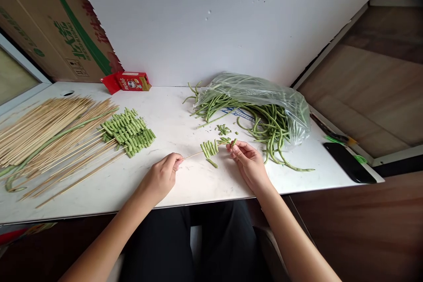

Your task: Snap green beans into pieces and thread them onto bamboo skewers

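Note:
My left hand (164, 173) is closed on a thin wooden skewer (193, 155) that points right. Several short green bean pieces (209, 149) are threaded crosswise near its far end. Between the thumb and fingers of my right hand (247, 161) is a bean piece (234, 142), held close to the skewer's tip. A loose bean piece (212, 163) lies below the threaded ones. Just behind my right hand are small heaps of cut bean bits (223, 129). At the left, finished bean skewers (128, 132) are stacked with their sticks pointing left.
Long green beans (274, 119) spill from a clear plastic bag (257, 86) at the back right. Bare wooden skewers (42, 128) cover the left side, a long bean across them. A red box (134, 82) stands behind, a black phone (348, 162) lies far right, and a white board (231, 22) rises at the back.

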`<state>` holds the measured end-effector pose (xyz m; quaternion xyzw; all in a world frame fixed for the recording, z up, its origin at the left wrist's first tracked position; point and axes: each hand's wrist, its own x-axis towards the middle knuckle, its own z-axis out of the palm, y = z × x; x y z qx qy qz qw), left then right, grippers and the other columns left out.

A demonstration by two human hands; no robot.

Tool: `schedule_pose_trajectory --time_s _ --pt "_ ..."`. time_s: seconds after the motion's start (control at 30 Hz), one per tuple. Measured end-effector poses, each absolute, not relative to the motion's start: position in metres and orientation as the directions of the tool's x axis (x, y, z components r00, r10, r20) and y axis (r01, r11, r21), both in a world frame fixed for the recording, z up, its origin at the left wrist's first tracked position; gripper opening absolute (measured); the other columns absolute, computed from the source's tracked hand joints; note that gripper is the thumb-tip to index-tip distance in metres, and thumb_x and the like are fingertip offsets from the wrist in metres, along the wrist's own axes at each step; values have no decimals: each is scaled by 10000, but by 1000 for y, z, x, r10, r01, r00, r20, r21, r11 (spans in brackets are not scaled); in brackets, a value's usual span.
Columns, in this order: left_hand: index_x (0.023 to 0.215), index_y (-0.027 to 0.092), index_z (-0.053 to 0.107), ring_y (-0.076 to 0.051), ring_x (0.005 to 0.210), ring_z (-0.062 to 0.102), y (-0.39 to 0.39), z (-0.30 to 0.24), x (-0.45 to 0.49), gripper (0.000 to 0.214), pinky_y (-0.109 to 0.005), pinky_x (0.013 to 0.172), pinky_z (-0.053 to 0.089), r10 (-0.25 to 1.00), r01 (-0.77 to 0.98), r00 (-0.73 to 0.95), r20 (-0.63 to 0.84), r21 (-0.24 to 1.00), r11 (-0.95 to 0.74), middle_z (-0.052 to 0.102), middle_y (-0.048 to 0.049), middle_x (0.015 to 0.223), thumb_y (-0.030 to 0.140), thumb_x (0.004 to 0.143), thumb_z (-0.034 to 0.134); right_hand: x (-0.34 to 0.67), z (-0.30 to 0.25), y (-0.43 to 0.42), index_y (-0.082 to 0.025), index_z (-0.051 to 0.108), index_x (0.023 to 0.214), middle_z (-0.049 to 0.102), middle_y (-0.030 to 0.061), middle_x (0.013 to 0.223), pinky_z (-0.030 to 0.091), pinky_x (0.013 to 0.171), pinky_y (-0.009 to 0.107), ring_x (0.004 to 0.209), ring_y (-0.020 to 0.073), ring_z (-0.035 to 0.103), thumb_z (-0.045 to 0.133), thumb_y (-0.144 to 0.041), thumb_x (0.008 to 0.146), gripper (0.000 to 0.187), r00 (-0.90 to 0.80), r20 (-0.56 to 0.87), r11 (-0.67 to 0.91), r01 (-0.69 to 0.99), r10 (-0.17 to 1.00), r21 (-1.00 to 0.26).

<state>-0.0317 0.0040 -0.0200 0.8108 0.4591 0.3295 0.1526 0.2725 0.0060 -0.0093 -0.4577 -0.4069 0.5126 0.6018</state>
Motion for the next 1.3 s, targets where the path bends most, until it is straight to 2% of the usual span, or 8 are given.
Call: schedule_pose_trajectory --time_s 0.17,0.33,0.57,0.9,1.3 --pt "1066 229 581 -186 818 727 4 -20 -31 171 -280 707 522 842 644 364 398 546 -536 725 -35 939 192 1076 414 270 -8 5 -243 796 1010 736 41 884 477 718 301 936 216 686 902 -405 833 263 151 26 62 -240 988 -969" --pt "1068 234 583 -189 825 731 4 -21 -31 168 -283 717 529 845 641 367 388 553 -532 729 -35 952 214 1085 417 269 -4 4 -243 811 984 759 45 908 488 748 309 917 209 679 943 -417 778 301 165 -19 30 -292 986 -956" --pt "1076 231 587 -191 814 730 4 -22 -32 209 -286 714 542 836 628 385 391 552 -548 730 -44 956 137 1025 407 272 -5 3 -249 856 947 769 46 882 504 742 336 788 186 625 988 -451 697 348 170 -59 3 -348 984 -938" --pt "1078 234 582 -189 822 716 5 -25 -32 219 -288 725 537 838 633 391 380 550 -545 719 -43 955 115 1008 412 268 0 2 -240 856 934 718 34 843 475 748 319 799 172 593 941 -452 774 279 161 -54 8 -363 986 -932" --pt "1049 234 577 -168 776 676 5 -23 -32 193 -262 718 524 828 615 395 398 554 -560 676 -27 887 121 1036 421 271 -3 3 -253 831 874 674 18 765 496 762 354 737 185 568 902 -527 789 296 172 -32 11 -242 985 -970"
